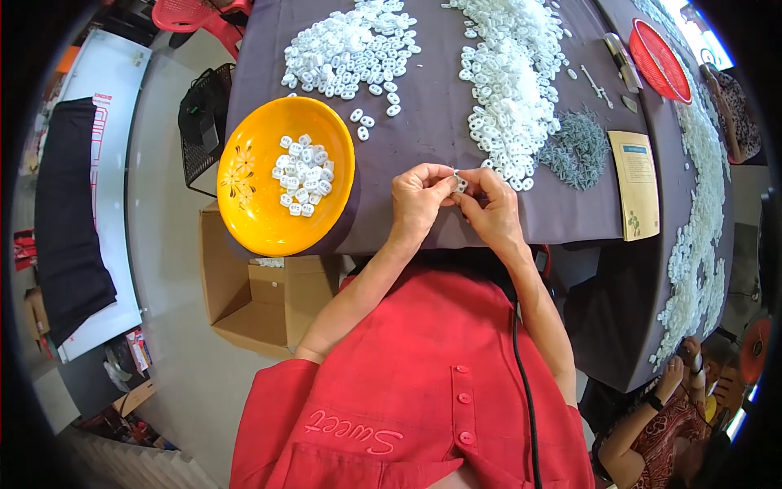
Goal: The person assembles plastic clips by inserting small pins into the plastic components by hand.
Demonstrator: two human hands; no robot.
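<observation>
Both my hands meet at the near edge of the table, pinching one small white plastic piece (461,186) with two holes. My left hand (418,205) grips it between thumb and fingertips from the left. From the other side my right hand (495,213) holds the same piece, fingers curled. Just beyond them lies a long heap of white oval two-hole pieces (507,94). Beside that heap is a small pile of grey-green bits (575,148). To the left stands a yellow bowl (330,134) with several white pieces inside.
Another heap of white pieces (350,57) lies farther back. A yellow booklet (634,187) and a red basket (658,61) are on the right. Below the bowl stands an open cardboard box (236,314). A co-worker's hands (683,371) are beside the right-hand table.
</observation>
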